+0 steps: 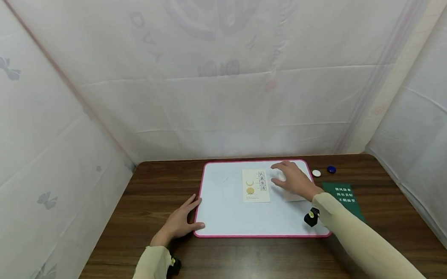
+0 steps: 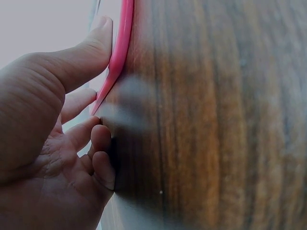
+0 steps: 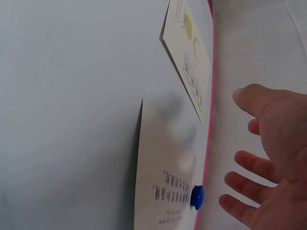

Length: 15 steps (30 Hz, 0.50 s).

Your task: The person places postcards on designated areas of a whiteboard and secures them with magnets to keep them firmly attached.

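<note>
A whiteboard (image 1: 222, 218) with a pink rim lies on the wooden table. My left hand (image 1: 178, 221) rests at its near left corner, the thumb (image 2: 93, 48) on the board's edge and the other fingers stretched along the side. Over the right part of the board hovers my right hand (image 1: 295, 181), thumb and fingers spread with nothing between them. Beneath it lies a pale printed card (image 3: 160, 158), mostly hidden in the head view; a blue round magnet (image 3: 197, 197) sits at its far edge. To the left is a cream card (image 1: 255, 193) with a gold moon drawing.
Right of the board, a white round magnet (image 1: 316, 173) and a dark blue one (image 1: 331, 169) lie on the table (image 1: 254, 261). A green card (image 1: 344, 196) with white writing is nearer, partly behind the right sleeve. White sheeting (image 1: 225, 113) hangs behind the table and at both sides.
</note>
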Tool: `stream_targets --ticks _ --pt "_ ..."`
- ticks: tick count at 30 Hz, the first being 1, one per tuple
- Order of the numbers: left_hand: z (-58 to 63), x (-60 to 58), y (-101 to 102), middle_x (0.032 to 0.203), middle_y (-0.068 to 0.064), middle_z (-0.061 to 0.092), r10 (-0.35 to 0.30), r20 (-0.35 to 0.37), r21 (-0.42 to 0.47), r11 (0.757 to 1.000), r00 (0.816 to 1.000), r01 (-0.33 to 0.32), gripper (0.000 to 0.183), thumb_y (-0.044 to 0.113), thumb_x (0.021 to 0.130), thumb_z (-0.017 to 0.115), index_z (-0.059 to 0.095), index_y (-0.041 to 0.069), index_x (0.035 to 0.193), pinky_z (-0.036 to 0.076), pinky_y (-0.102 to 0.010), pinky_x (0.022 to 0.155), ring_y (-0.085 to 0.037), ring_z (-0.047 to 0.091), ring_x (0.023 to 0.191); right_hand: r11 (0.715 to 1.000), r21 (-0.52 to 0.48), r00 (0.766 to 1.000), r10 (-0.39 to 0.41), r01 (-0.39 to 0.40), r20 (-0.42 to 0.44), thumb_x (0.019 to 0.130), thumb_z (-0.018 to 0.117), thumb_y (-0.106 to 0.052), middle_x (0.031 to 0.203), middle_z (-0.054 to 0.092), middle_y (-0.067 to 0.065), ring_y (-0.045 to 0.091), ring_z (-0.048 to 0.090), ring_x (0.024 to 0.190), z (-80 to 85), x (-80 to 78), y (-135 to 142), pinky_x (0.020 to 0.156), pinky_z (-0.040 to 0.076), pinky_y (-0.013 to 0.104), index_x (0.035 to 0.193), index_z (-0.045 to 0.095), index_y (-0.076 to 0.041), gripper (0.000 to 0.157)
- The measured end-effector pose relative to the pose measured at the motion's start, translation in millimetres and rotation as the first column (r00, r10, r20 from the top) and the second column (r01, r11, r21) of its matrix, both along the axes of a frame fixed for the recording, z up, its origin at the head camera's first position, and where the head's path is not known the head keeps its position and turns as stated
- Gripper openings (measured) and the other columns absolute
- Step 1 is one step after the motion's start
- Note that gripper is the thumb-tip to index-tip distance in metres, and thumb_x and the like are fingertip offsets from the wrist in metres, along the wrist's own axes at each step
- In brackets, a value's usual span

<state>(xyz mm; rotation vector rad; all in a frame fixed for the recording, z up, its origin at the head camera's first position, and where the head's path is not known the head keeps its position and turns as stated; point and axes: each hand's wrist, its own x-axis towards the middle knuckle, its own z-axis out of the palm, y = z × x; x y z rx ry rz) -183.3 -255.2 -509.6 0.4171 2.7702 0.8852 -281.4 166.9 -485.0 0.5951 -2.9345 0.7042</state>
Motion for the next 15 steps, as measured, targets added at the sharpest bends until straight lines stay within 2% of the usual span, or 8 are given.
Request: stream_targets --ticks 15 --pt "1.8 1.1 0.8 0.168 -0.016 0.026 0.002 0.004 0.003 1.0 1.0 -0.002 0.086 0.038 0.088 0.083 0.042 0.011 0.158 0.031 -0.071 0.11 -0.048 0.033 0.147 0.999 -0.004 0.999 -0.05 0.05 -0.009 0.094 0.077 -0.03 0.147 0.051 0.023 0.045 0.045 0.136 2.4 -4.7 32.4 0.11 0.038 0.066 0.142 0.059 -0.009 0.056"
